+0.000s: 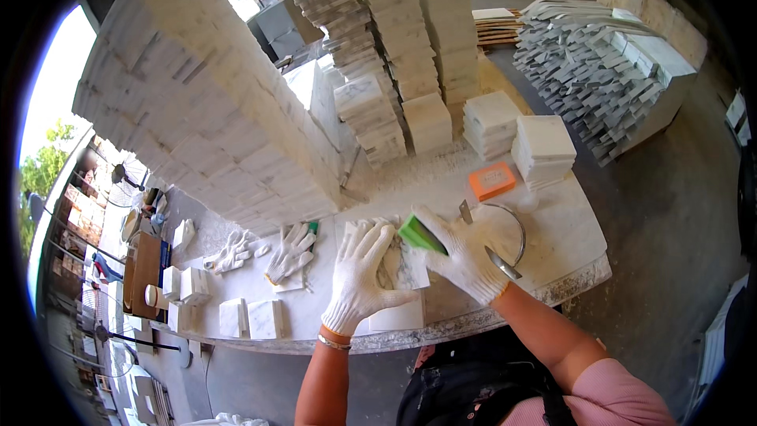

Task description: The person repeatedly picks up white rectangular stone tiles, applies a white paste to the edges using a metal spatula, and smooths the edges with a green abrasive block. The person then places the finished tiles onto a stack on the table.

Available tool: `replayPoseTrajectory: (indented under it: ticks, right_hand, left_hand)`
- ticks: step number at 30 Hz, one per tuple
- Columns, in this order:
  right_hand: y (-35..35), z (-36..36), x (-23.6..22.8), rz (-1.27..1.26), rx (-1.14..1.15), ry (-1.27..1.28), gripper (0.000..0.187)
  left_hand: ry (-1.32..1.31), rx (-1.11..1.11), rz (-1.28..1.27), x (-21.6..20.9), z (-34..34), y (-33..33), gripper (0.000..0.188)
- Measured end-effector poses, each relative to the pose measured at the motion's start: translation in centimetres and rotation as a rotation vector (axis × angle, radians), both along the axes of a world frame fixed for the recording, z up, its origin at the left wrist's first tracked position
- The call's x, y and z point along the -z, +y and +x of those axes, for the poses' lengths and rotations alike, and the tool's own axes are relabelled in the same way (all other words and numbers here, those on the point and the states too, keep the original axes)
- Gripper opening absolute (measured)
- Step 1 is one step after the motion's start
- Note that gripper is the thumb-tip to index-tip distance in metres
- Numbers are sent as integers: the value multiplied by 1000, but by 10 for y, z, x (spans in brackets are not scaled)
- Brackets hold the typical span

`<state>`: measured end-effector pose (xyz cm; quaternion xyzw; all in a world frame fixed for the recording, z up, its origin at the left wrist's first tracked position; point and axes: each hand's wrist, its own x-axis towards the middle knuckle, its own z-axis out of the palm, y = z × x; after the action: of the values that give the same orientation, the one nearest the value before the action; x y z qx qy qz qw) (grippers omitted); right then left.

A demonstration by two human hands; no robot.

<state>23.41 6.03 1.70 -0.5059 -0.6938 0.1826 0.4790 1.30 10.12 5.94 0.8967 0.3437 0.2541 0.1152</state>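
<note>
White knit gloves cover both my hands. My left hand (361, 272) lies with fingers spread over a grey-veined white marble tile (408, 270) at the table's front. My right hand (464, 259) is closed round a green block (420, 235) with a dark face, which looks like a hand sanding block. It is held at the tile's far right edge. Another white tile (398, 316) lies nearer me, partly behind my left thumb. Just right of my right hand is a metal caliper-like tool with a curved arm (522, 233), partly hidden by the glove.
An orange block (492, 181) lies near short tile stacks (545, 146) at the right. Tall marble stacks (197, 95) rise at left and back. Loose gloves (290, 252) and small tiles (265, 319) are left of my hands. A pallet of grey strips (591, 71) stands beyond.
</note>
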Motion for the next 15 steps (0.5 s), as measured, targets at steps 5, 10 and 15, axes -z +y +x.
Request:
replayPoseTrajectory:
  ticks: [5, 10, 15]
  right_hand:
    - [2, 3, 2, -2, 5, 4, 78]
    - [-67, -10, -3, 18, -51, -27, 78]
    - [2, -9, 12, 0, -3, 220, 73]
  left_hand:
    - [-13, 0, 28, 7, 0, 3, 102]
    - [-4, -36, 24, 5, -1, -2, 105]
    - [5, -15, 32, 6, -2, 1, 104]
